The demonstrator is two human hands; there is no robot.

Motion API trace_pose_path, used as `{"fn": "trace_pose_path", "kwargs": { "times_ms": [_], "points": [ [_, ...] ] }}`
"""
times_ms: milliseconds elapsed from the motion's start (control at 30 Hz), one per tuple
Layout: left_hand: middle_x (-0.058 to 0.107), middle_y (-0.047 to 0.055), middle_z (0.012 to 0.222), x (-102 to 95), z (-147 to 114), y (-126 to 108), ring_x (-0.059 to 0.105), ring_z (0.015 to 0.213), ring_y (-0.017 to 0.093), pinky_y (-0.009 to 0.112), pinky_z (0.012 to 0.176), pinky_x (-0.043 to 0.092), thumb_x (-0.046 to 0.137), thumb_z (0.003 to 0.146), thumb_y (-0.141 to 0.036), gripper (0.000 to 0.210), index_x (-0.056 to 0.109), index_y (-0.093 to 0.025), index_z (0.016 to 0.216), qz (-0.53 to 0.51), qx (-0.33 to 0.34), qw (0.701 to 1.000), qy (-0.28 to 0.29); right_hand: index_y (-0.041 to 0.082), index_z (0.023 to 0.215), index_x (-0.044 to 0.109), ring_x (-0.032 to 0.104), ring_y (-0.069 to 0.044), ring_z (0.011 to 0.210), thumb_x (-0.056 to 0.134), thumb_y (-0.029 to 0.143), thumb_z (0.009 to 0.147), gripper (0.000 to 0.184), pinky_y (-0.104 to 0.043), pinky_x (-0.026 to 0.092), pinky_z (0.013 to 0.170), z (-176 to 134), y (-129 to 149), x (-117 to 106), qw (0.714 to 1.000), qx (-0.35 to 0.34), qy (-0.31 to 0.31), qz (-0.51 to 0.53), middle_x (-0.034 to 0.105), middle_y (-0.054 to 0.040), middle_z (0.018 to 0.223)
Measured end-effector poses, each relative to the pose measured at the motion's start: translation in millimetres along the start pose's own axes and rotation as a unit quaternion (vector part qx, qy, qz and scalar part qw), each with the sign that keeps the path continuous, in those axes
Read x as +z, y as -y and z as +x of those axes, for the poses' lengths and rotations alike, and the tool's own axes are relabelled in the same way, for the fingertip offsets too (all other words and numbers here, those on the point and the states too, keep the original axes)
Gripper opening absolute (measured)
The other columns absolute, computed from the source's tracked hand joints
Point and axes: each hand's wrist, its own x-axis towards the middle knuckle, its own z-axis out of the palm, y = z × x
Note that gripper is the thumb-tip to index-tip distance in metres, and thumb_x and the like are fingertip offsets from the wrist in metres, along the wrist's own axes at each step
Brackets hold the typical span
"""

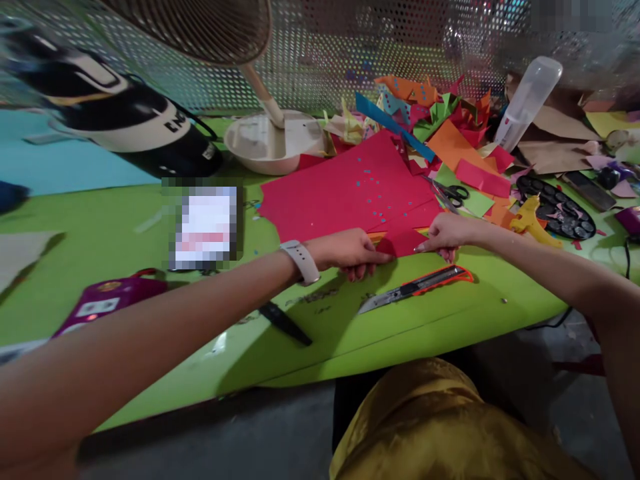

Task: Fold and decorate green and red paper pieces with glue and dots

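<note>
A small piece of red paper point(404, 243) is held between my two hands above the green table. My left hand point(356, 253), with a white watch on its wrist, pinches the paper's left edge. At its right edge, the fingers of my right hand point(445, 237) are closed on it. Just behind lies a large red sheet point(320, 200) sprinkled with small blue bits. In front of my hands rests an orange box cutter point(417, 289) with its blade out. Black-handled scissors point(453, 195) lie beyond my right hand.
Coloured paper scraps point(425, 120) pile up at the back near a clear bottle point(530, 100). A yellow glue gun point(535, 220) and black palette point(560, 207) sit right. Leftward are a phone point(205, 227), purple device point(113, 297), black marker point(285, 323), large flask point(130, 120) and fan point(275, 143).
</note>
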Motion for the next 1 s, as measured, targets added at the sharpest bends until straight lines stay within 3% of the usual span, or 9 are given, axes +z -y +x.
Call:
{"fn": "trace_pose_path", "kwargs": {
  "times_ms": [167, 400, 533, 633, 767, 867, 1000],
  "points": [
    [0.055, 0.003, 0.039, -8.1, -26, 21, 0.047, 0.035, 0.012, 0.024, 0.041, 0.039, 0.066, 0.07, -0.072, 0.059, 0.06, -0.019, 0.047, -0.009, -0.079, 0.996, -0.027, 0.017, 0.05, 0.052, 0.058, -0.009, 0.044, 0.073, 0.048, 0.081, 0.049, -0.022, 0.051, 0.055, -2, -2, 2, 1.0, -0.002, -0.014, 0.021, 0.063, -0.0006, 0.047],
    [0.057, 0.005, 0.04, -19.8, -52, 35, 0.05, 0.036, 0.014, 0.025, 0.041, 0.039, 0.063, 0.075, -0.07, 0.058, 0.057, -0.02, 0.046, 0.013, -0.09, 0.995, -0.046, 0.019, 0.051, 0.053, 0.059, -0.011, 0.046, 0.07, 0.048, 0.082, 0.046, -0.024, 0.047, 0.058, -7, -2, 3, 0.996, -0.05, -0.059, -0.049, 0.059, 0.0017, 0.045],
    [0.057, 0.002, 0.04, -22.9, -65, 15, 0.05, 0.035, 0.012, 0.022, 0.038, 0.036, 0.065, 0.076, -0.064, 0.049, 0.062, -0.021, 0.053, -0.007, -0.011, 0.991, -0.132, 0.019, 0.079, 0.065, 0.058, -0.012, 0.05, 0.073, 0.048, 0.078, 0.03, -0.024, 0.039, 0.058, -12, 5, 7, 0.976, -0.09, -0.158, -0.122, 0.058, 0.0045, 0.049],
    [0.056, 0.001, 0.039, -21.2, -62, -3, 0.047, 0.034, 0.01, 0.022, 0.038, 0.036, 0.066, 0.077, -0.062, 0.048, 0.061, -0.02, 0.054, -0.059, 0.035, 0.968, -0.242, 0.019, 0.085, 0.065, 0.057, -0.012, 0.053, 0.071, 0.042, 0.081, 0.024, -0.025, 0.037, 0.059, -14, 8, 9, 0.968, -0.116, -0.151, -0.163, 0.058, 0.0045, 0.054],
    [0.055, -0.001, 0.042, -14.2, -55, -19, 0.049, 0.037, 0.009, 0.021, 0.039, 0.036, 0.066, 0.078, -0.061, 0.048, 0.058, -0.019, 0.056, -0.122, 0.107, 0.93, -0.33, 0.018, 0.071, 0.058, 0.048, -0.007, 0.043, 0.067, 0.033, 0.083, 0.021, -0.022, 0.035, 0.052, -21, 5, 6, 0.987, -0.124, -0.079, -0.059, 0.05, 0.0071, 0.048],
    [0.054, -0.001, 0.041, -6.2, -60, -28, 0.048, 0.035, 0.009, 0.022, 0.039, 0.036, 0.064, 0.079, -0.063, 0.049, 0.059, -0.019, 0.058, -0.133, 0.158, 0.915, -0.346, 0.019, 0.069, 0.053, 0.044, -0.006, 0.039, 0.068, 0.037, 0.082, 0.026, -0.021, 0.032, 0.045, -31, 4, 2, 0.974, -0.149, -0.155, 0.071, 0.049, 0.008, 0.046],
    [0.063, 0.001, 0.049, 8.3, -52, -33, 0.055, 0.044, 0.01, 0.021, 0.044, 0.041, 0.06, 0.081, -0.066, 0.052, 0.064, -0.017, 0.066, -0.114, 0.191, 0.933, -0.283, 0.021, 0.072, 0.051, 0.04, -0.006, 0.036, 0.069, 0.054, 0.079, 0.038, -0.021, 0.03, 0.041, -35, 8, 10, 0.93, -0.203, -0.258, 0.166, 0.045, 0.0092, 0.043]
  ]
}}
